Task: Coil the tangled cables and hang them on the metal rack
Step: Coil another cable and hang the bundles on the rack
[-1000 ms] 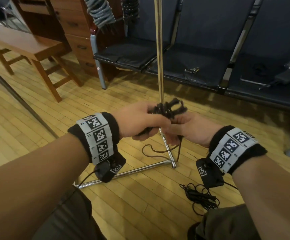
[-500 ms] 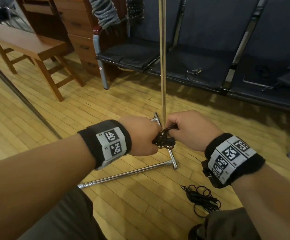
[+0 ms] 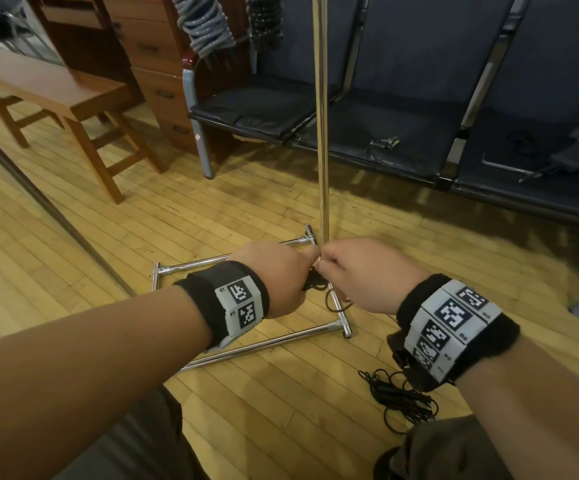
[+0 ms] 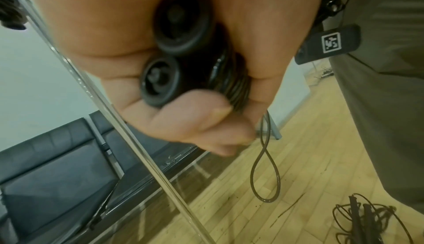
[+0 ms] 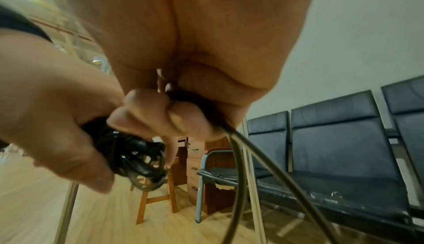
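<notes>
My left hand (image 3: 281, 275) grips a small coiled bundle of black cable (image 3: 314, 284), with two round black plug ends (image 4: 160, 82) showing in its palm. My right hand (image 3: 360, 271) pinches the loose end of the same cable (image 5: 231, 139) right beside the bundle. A short loop (image 4: 263, 175) hangs below the fists. Both hands are in front of the metal rack's upright pole (image 3: 322, 133). Another tangled black cable (image 3: 398, 400) lies on the floor by my right knee. A grey coiled cable (image 3: 205, 26) and a dark one (image 3: 265, 19) hang at the top.
The rack's chrome base frame (image 3: 256, 348) lies on the wooden floor under my hands. A row of dark seats (image 3: 402, 140) stands behind, with an adapter (image 3: 572, 161) on the right seat. A wooden table (image 3: 56, 88) and drawers (image 3: 156, 64) stand at the left.
Both hands have dropped lower and drawn together. The bundle, spread loosely between them a second ago, is now wound tight, and the hanging slack has shortened to a small loop.
</notes>
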A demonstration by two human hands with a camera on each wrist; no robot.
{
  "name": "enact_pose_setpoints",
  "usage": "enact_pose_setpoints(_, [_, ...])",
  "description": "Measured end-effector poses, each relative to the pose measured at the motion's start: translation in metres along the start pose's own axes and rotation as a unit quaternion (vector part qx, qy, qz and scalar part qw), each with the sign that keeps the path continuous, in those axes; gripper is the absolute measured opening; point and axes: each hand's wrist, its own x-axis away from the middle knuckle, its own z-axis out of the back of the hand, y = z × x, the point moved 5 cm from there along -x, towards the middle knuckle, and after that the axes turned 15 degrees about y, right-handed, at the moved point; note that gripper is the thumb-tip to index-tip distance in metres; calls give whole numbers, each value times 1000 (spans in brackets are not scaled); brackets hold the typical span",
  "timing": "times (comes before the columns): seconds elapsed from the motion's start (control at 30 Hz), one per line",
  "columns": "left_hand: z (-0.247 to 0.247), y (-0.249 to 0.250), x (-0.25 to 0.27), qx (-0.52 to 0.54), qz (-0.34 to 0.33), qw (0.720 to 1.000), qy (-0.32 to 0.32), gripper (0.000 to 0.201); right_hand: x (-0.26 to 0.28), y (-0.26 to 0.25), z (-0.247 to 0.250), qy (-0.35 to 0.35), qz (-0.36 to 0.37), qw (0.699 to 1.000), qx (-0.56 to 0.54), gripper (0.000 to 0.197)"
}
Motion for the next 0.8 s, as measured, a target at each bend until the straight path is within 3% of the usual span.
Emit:
enact_pose_setpoints(0.1, [2,-2,-5,14,9,1000,17,42,0,6,-8,-23,-81,991,-103,22])
enact_pose_setpoints(0.23, [-1,-3,-11,42,53,998,-6,30,-1,13,-18,-44,-197,933,-298,14])
enact_pose_setpoints(0.3, [-2,0,-11,44,54,997,-21,28,-1,16,-21,-39,-216,925,-310,12])
enact_pose_setpoints(0.37, [-3,4,-11,36,41,998,-42,29,-3,14,-21,-14,-174,957,-230,9])
enact_pose_setpoints(0.43, [-5,9,-11,20,22,997,-74,28,-5,10,-18,19,-71,995,-68,15])
enact_pose_setpoints(0.53, [-4,14,-14,-6,14,993,-117,24,-7,1,-18,59,35,996,64,19])
enact_pose_setpoints(0.67, [4,1,-22,94,106,986,-93,21,-11,4,-13,108,23,994,13,12])
enact_pose_setpoints(0.8, [-3,-18,-29,294,248,919,-83,17,-15,15,-16,94,-95,981,-144,5])
